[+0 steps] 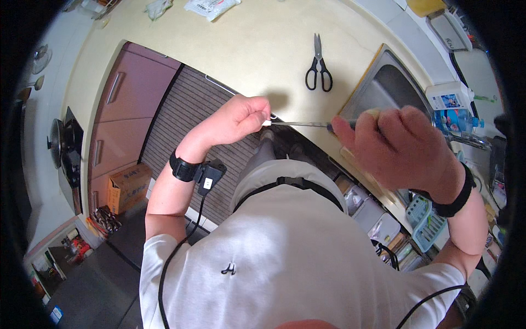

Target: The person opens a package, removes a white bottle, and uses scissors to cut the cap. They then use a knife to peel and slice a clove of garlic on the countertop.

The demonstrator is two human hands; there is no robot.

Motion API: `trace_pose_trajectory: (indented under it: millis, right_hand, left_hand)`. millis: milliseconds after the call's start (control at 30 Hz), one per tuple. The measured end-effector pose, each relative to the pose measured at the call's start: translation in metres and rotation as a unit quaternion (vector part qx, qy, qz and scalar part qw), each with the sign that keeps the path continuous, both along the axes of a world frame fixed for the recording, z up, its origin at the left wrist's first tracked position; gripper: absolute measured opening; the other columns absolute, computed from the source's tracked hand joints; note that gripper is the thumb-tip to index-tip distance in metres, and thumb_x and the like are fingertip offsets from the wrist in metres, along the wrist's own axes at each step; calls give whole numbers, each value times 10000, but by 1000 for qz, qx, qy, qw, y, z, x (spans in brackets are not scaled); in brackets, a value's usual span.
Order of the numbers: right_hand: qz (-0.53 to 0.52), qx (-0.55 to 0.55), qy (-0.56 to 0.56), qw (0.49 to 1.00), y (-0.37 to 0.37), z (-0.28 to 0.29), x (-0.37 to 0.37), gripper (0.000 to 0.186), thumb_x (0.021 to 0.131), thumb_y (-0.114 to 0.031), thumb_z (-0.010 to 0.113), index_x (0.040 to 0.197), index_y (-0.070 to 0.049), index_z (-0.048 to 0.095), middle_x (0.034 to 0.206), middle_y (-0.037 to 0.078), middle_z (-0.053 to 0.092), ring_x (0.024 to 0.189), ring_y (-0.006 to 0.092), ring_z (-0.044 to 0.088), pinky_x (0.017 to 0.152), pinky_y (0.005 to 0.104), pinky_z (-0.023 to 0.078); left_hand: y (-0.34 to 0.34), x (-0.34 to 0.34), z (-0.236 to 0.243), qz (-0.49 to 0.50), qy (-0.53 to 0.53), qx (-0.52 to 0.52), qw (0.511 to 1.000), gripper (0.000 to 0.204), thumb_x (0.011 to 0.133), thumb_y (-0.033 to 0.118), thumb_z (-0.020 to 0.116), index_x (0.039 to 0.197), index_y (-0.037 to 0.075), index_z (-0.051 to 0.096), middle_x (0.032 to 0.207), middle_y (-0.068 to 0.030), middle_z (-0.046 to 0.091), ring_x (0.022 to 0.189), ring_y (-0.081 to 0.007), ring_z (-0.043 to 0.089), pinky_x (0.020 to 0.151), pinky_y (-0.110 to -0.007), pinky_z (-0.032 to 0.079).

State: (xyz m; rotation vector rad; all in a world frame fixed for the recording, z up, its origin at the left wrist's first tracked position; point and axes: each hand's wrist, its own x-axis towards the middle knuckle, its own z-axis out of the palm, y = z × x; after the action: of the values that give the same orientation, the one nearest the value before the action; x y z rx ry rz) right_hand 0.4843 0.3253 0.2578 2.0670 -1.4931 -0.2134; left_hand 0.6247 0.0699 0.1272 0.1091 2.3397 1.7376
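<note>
In front of my body, my left hand is closed in a pinch on a small white piece. A thin, straight, greyish strip or rod runs from that piece toward my right hand. The fingers of my right hand are curled round its other end, where a bit of blue shows by the thumb; the rest is hidden in the fist. Both hands are raised by the counter's front edge. Black-handled scissors lie on the counter beyond them, blades shut and pointing away.
The cream counter holds a white plastic packet at the back. A metal sink is at the right, with bottles beside it. Below are pink cabinets, a striped mat, a cardboard box and a blue basket.
</note>
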Motion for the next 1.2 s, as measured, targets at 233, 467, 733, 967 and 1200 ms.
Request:
trace_pose_trajectory:
  millis: [233, 467, 733, 967, 1200]
  right_hand:
    - [-130, 157, -306, 930, -5, 1, -25, 256, 731, -127, 694, 980, -68, 688, 777, 33, 571, 649, 175, 540, 574, 298, 398]
    - [-194, 222, -617, 730, 7, -35, -43, 315, 741, -64, 655, 1053, -28, 670, 800, 80, 601, 691, 250, 600, 611, 338, 464]
    - [-156, 97, -319, 930, 17, -33, -22, 295, 818, -145, 651, 1103, -69, 662, 795, 20, 542, 691, 137, 533, 607, 281, 395]
    - [-31, -6, 0, 1000, 15, -22, 1, 322, 797, -212, 642, 1099, -100, 651, 838, -20, 529, 714, 103, 515, 603, 255, 344]
    - [-206, 158, -352, 899, 13, -19, -16, 321, 764, -164, 681, 1069, -65, 664, 847, 45, 598, 751, 177, 617, 609, 320, 461]
  left_hand:
    - [13, 3, -5, 5, 83, -78, 993, 83, 857, 115, 508, 831, 51, 556, 630, -121, 551, 572, -259, 575, 563, -331, 466]
    - [10, 11, 1, 54, 148, -101, 982, 126, 874, 129, 500, 790, 64, 567, 610, -74, 556, 548, -231, 579, 536, -321, 458]
    - [6, 6, 3, 101, 50, -69, 991, 173, 913, 146, 460, 813, 41, 555, 597, -61, 525, 540, -145, 512, 538, -279, 427]
    - [5, -2, 1, 77, -78, 70, 991, 147, 902, 125, 431, 816, 51, 525, 631, 51, 436, 560, -54, 372, 518, -220, 331]
    - [17, 1, -10, 94, -5, -25, 995, 178, 905, 146, 459, 773, 55, 537, 604, 24, 512, 558, -68, 474, 523, -239, 393]
